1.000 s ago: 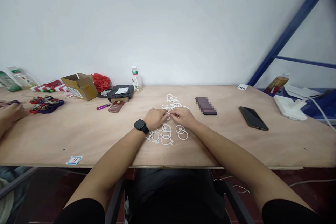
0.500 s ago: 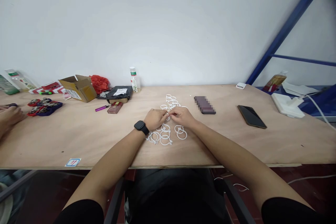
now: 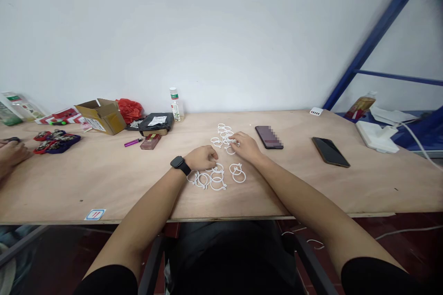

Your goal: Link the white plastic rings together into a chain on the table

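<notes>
- Reaching among far white rings (image 3: 226, 140), the right hand (image 3: 244, 147) arches palm-down, its grip unclear
- Curling loosely beside near white rings (image 3: 211, 179), the left hand (image 3: 201, 158) hides any hold

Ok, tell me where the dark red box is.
In the head view, the dark red box lies left of centre, just in front of the black package.
</notes>
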`<action>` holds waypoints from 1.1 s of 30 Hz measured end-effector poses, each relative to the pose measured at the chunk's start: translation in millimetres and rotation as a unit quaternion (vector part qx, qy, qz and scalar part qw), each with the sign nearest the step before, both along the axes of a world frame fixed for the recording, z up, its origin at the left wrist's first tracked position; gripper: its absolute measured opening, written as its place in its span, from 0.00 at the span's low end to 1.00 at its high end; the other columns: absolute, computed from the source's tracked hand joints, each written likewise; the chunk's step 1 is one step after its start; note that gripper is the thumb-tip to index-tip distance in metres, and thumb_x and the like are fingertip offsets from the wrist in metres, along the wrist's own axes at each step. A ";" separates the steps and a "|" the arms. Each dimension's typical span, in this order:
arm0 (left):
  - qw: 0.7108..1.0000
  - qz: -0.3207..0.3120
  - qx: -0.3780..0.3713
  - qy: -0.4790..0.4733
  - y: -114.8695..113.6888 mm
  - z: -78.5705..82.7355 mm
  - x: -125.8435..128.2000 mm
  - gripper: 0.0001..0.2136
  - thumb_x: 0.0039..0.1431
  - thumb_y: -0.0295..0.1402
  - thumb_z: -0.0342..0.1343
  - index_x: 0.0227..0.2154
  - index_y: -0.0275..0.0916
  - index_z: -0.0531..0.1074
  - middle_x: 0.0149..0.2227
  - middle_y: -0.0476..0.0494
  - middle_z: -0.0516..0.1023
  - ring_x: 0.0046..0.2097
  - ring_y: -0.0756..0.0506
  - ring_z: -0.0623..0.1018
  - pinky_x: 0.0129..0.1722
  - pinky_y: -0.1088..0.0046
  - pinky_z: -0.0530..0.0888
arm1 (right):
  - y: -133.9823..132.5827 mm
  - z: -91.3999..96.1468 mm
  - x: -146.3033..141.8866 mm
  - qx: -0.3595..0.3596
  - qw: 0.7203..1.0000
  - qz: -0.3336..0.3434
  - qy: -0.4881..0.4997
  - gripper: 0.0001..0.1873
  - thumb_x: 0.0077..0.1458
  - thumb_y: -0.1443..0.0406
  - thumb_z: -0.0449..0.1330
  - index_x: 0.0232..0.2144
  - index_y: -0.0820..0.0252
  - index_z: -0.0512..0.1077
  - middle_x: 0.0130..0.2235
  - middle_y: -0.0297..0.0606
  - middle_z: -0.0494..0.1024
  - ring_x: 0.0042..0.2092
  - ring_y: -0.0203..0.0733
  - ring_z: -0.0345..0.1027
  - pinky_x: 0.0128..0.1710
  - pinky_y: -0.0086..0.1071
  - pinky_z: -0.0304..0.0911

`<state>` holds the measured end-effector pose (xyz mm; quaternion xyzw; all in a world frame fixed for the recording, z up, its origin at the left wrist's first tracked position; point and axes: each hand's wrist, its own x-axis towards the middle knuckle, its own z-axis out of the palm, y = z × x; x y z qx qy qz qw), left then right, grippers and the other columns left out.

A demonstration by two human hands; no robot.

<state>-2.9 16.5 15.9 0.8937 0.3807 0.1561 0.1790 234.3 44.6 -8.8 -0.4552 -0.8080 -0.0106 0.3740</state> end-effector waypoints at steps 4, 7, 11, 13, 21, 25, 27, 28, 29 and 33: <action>1.000 -0.010 0.007 -0.004 -1.4 -0.7 3.2 0.05 0.46 0.26 0.55 0.26 0.38 0.76 0.33 0.44 0.77 0.36 0.46 0.75 0.38 0.73 0.70 | -2.5 0.3 -4.5 -0.030 0.999 0.036 0.015 0.07 0.54 0.67 0.61 0.37 0.57 0.77 0.40 0.40 0.78 0.39 0.41 0.71 0.40 0.34 0.65; 1.000 0.010 0.000 -0.014 -1.4 -0.9 4.0 0.04 0.47 0.27 0.54 0.25 0.38 0.75 0.31 0.46 0.76 0.33 0.47 0.74 0.36 0.73 0.69 | -7.0 2.0 -7.9 -0.031 0.996 0.086 0.018 0.06 0.56 0.66 0.61 0.36 0.57 0.77 0.38 0.39 0.79 0.37 0.40 0.71 0.38 0.33 0.64; 0.997 0.036 -0.039 -0.057 -0.3 -2.1 2.6 0.06 0.51 0.29 0.52 0.29 0.38 0.74 0.27 0.49 0.75 0.29 0.49 0.71 0.30 0.75 0.67 | -14.4 4.5 -11.5 -0.039 0.991 0.125 0.013 0.07 0.57 0.64 0.59 0.37 0.56 0.77 0.36 0.37 0.79 0.35 0.38 0.70 0.36 0.31 0.63; 0.994 0.035 -0.049 -0.091 0.3 -3.2 2.3 0.05 0.53 0.31 0.53 0.30 0.37 0.73 0.26 0.49 0.74 0.28 0.50 0.71 0.29 0.75 0.67 | -18.3 6.2 -13.6 -0.043 0.990 0.134 0.007 0.07 0.57 0.63 0.60 0.37 0.56 0.77 0.34 0.36 0.79 0.33 0.37 0.69 0.35 0.30 0.62; 0.962 0.073 -0.077 -0.252 3.8 -6.4 7.2 0.15 0.56 0.44 0.58 0.32 0.35 0.76 0.31 0.44 0.79 0.31 0.49 0.74 0.32 0.74 0.70 | -24.9 9.9 -19.5 -0.037 0.988 0.151 -0.003 0.09 0.55 0.60 0.63 0.39 0.55 0.77 0.34 0.35 0.79 0.31 0.36 0.68 0.34 0.30 0.61; 0.955 0.079 -0.072 -0.278 2.4 -7.5 10.1 0.15 0.54 0.44 0.60 0.33 0.35 0.77 0.31 0.44 0.80 0.31 0.49 0.75 0.32 0.74 0.71 | -23.1 8.1 -21.3 -0.040 0.985 0.169 -0.012 0.07 0.55 0.62 0.63 0.38 0.55 0.77 0.35 0.35 0.79 0.33 0.37 0.69 0.35 0.30 0.61; 0.957 0.071 -0.073 -0.273 1.1 -7.6 11.2 0.15 0.54 0.44 0.60 0.33 0.36 0.77 0.32 0.44 0.80 0.32 0.48 0.76 0.32 0.74 0.71 | -22.3 6.7 -22.2 -0.038 0.983 0.176 -0.019 0.05 0.57 0.64 0.60 0.35 0.55 0.77 0.33 0.35 0.79 0.34 0.38 0.70 0.35 0.30 0.61; 0.958 0.064 -0.073 -0.268 0.7 -7.7 11.5 0.15 0.54 0.44 0.60 0.33 0.36 0.77 0.32 0.44 0.81 0.32 0.48 0.76 0.33 0.74 0.71 | -21.8 5.9 -22.4 -0.036 0.983 0.178 -0.023 0.06 0.58 0.64 0.59 0.33 0.56 0.77 0.32 0.35 0.79 0.34 0.38 0.70 0.35 0.30 0.61; 0.960 0.057 -0.074 -0.264 0.5 -8.0 11.7 0.15 0.55 0.44 0.60 0.33 0.36 0.77 0.32 0.43 0.81 0.33 0.48 0.76 0.34 0.74 0.72 | -21.3 5.1 -22.5 -0.034 0.983 0.177 -0.025 0.07 0.59 0.65 0.58 0.32 0.56 0.77 0.31 0.35 0.78 0.34 0.38 0.70 0.34 0.30 0.60; 0.959 0.043 -0.080 -0.269 1.5 -11.2 11.3 0.18 0.56 0.45 0.59 0.42 0.35 0.75 0.36 0.42 0.81 0.34 0.48 0.77 0.35 0.73 0.73 | -19.1 2.5 -21.1 -0.022 0.988 0.156 -0.007 0.06 0.57 0.67 0.59 0.31 0.57 0.76 0.31 0.36 0.78 0.33 0.38 0.70 0.33 0.30 0.60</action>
